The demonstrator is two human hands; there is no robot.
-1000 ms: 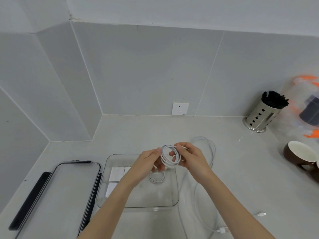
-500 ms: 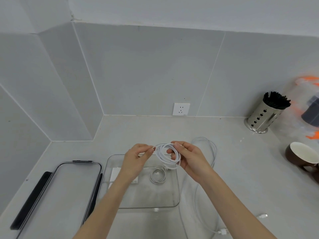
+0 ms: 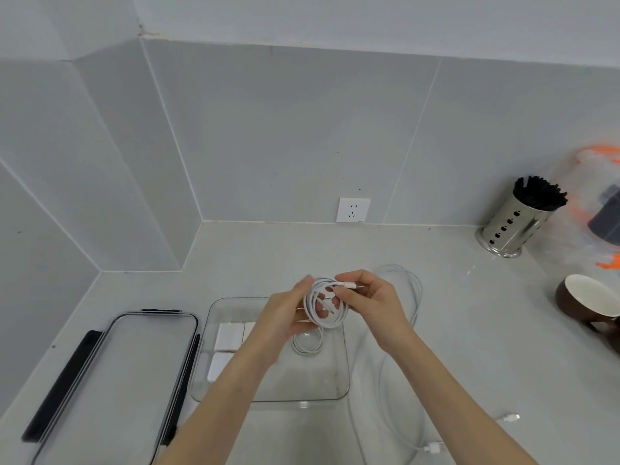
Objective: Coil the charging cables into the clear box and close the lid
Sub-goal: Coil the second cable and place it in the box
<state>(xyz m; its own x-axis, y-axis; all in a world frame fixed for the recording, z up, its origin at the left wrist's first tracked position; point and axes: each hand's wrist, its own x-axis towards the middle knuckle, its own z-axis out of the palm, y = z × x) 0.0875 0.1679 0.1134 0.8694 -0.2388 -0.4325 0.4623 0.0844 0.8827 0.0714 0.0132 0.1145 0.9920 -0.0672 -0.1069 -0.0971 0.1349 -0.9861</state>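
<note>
Pale grey tabletop [image 3: 453, 330], matte, set into a corner; grey tiled wall [image 3: 285, 129] behind with thin white grout lines, angled wall panels at left. White wall socket [image 3: 353, 210] low on the back wall, just above the tabletop edge.

Clear box [image 3: 345, 357] near centre front, open, resting flat. Inside: white charger blocks [image 3: 228, 337] along its left side, one small coiled cable [image 3: 307, 345] lying on the floor of the box. Lid [image 3: 110, 380] off, flat on the tabletop just left of the box, black clips along its long edges.

Held above the far part of the box: white cable coil [image 3: 327, 305], several loops. Left hand [image 3: 285, 317] curled round the left side of the coil, fingers partly blurred. Right hand [image 3: 372, 302] pinching the connector end of the coil between thumb and fingertips at its top right.

Loose white cable [image 3: 411, 290] on the tabletop right of the box, running in wide loops toward the front edge; two connector ends [image 3: 432, 448] lying near the front right.

Far right: perforated steel holder [image 3: 508, 229] with black sticks, upright near the wall. Brown cup [image 3: 585, 302], white inside, at the right edge. Blurred clear container with orange parts [image 3: 600, 209] behind it; contents not resolvable.
</note>
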